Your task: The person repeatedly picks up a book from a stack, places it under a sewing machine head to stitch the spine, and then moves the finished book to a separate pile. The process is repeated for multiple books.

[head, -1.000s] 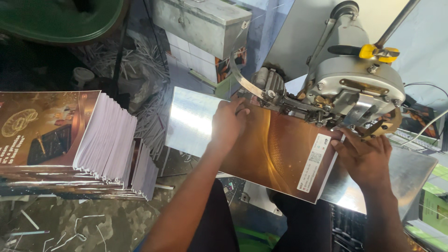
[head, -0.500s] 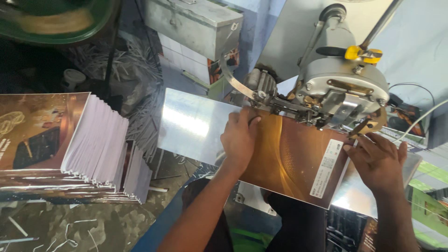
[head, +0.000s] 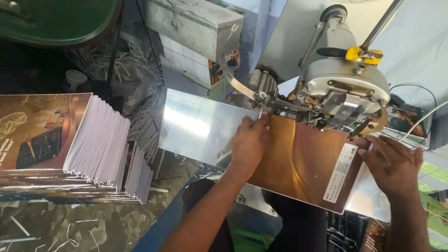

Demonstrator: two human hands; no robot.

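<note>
A glossy brown booklet (head: 303,161) with a white label lies on the shiny metal plate (head: 196,123) under the head of a grey stitching machine (head: 343,88). My left hand (head: 249,142) presses flat on the booklet's left part, fingertips at the machine's head. My right hand (head: 392,161) rests with spread fingers on the booklet's right edge, beside the label. Neither hand grips anything.
A tall stack of the same booklets (head: 70,144) sits at the left. Paper trimmings (head: 116,65) litter the floor behind it. A grey metal box (head: 196,23) stands at the back, a green round object (head: 56,21) at top left. Cables run at the right.
The view has shifted a little. My left hand stays pressed on the booklet near the machine head; my right hand has slid slightly right along the booklet's edge.
</note>
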